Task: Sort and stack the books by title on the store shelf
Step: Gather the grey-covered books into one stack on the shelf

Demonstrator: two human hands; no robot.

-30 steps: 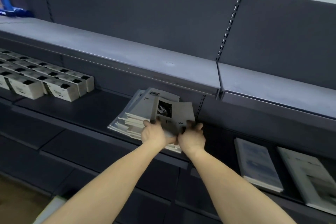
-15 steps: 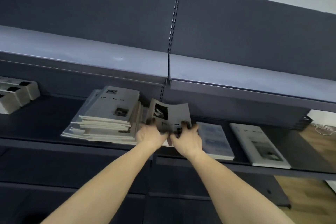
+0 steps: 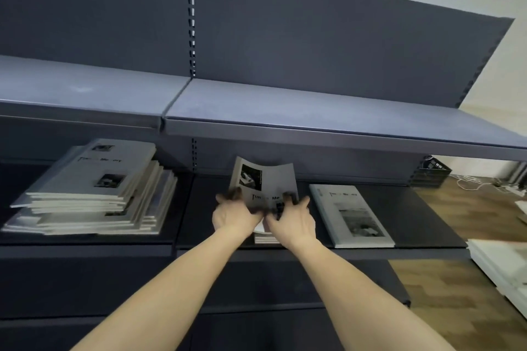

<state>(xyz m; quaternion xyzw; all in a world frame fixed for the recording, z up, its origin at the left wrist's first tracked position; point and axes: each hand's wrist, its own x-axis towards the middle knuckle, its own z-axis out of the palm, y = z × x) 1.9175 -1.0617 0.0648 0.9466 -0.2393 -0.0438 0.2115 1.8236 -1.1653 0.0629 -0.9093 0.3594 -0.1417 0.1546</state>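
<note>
Fingers [image 3: 232, 194] of both the left hand [image 3: 232, 215] and right hand [image 3: 291, 221] curl around a bent book [image 3: 263, 184], near the shelf [image 3: 370, 245] front edge

Dark grey matt metal shelf [image 3: 313, 111] with smooth, faintly scuffed top, thin grey paper booklet [image 3: 265, 182] with matt cover bending softly, uneven stack of grey paper booklets [image 3: 94, 194] with off-white page edges, brown wood-grain floor [image 3: 456, 208] with low sheen
</note>
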